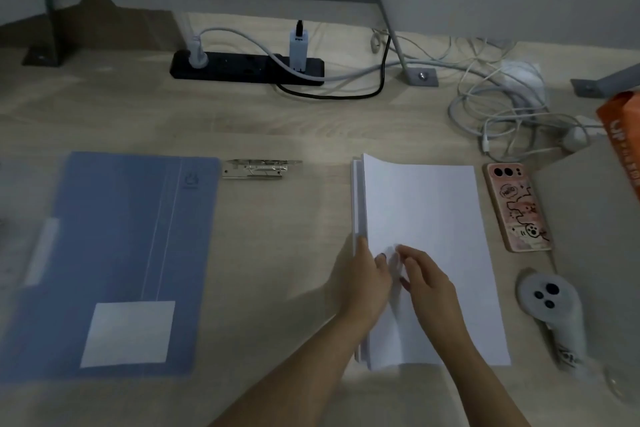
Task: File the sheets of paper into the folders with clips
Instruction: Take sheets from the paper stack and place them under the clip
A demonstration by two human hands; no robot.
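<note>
A stack of white paper point(429, 218) lies on the wooden desk, right of centre. Its top sheet is lifted and curled along the left edge. My left hand point(365, 279) grips that left edge, thumb on the side of the stack. My right hand point(427, 282) rests on top of the sheet with fingertips pinching the paper beside the left hand. A closed blue folder point(124, 246) with a white label lies flat at the left. A loose metal clip point(258, 169) sits between the folder and the paper, toward the back.
A phone in a pink case point(517, 206) lies right of the paper, with a white controller point(550, 302) nearer me. A black power strip point(246, 68), tangled white cables point(502, 107) and an orange packet point(621, 135) sit at the back and right.
</note>
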